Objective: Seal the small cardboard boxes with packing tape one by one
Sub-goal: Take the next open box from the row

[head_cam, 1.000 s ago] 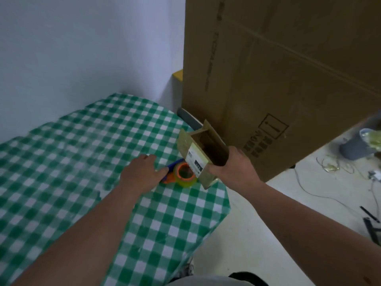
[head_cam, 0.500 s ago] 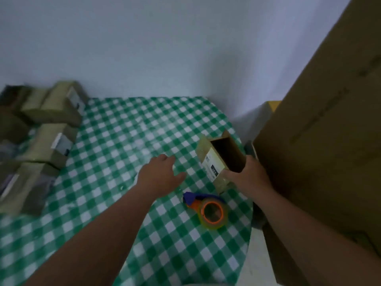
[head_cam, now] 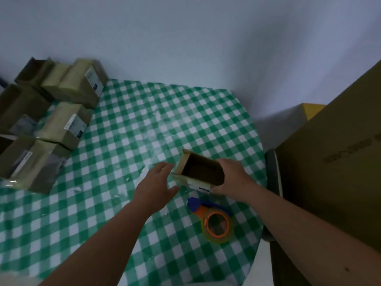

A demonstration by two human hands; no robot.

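A small open cardboard box with a white label sits at the right side of the green checked table, its flaps up and its inside dark. My right hand grips the box's right side. My left hand is open, fingers straight, just left of the box and nearly touching its flap. An orange and blue tape dispenser with a roll of clear tape lies on the cloth in front of the box, between my forearms.
Several small cardboard boxes with white labels are piled at the table's far left, some open, some wrapped in tape. A very large cardboard carton stands right of the table. A pale wall runs behind.
The view has swung left, bringing the pile of boxes into sight. My right hand carried the open box leftward over the table and set it upright; my left hand left the dispenser and came beside the box.
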